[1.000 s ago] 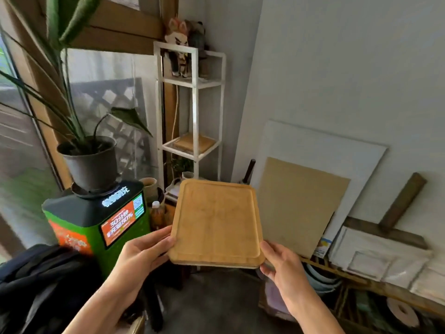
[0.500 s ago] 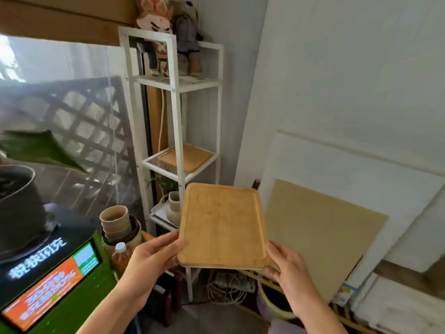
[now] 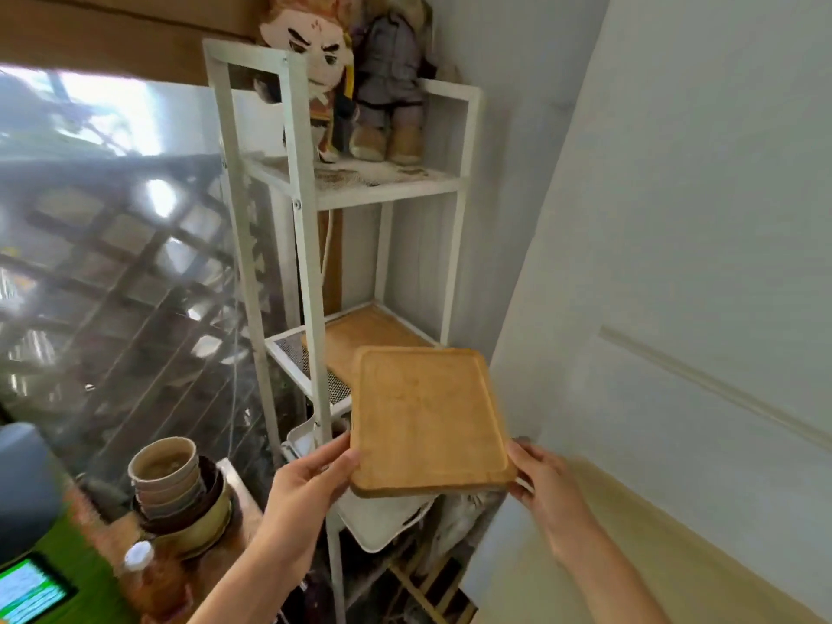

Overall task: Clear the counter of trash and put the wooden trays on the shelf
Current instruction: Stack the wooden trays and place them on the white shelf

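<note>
- Against the earlier frame, we find the shelf (image 3: 310,281) nearer and the tray (image 3: 427,421) now just before its middle tier, where a second tray (image 3: 364,335) lies.
- Left hand (image 3: 299,502) and right hand (image 3: 547,488) each grasp a near corner of the tray.
- We can read no writing.

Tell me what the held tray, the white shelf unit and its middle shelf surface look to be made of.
Held tray: looks like bamboo or light wood, matte, with faint grain and a routed rim groove.
White shelf unit: probably painted metal, judging by thin square posts and visible screws.
Middle shelf surface: perforated or mesh sheet, white-framed; small holes show.
</note>
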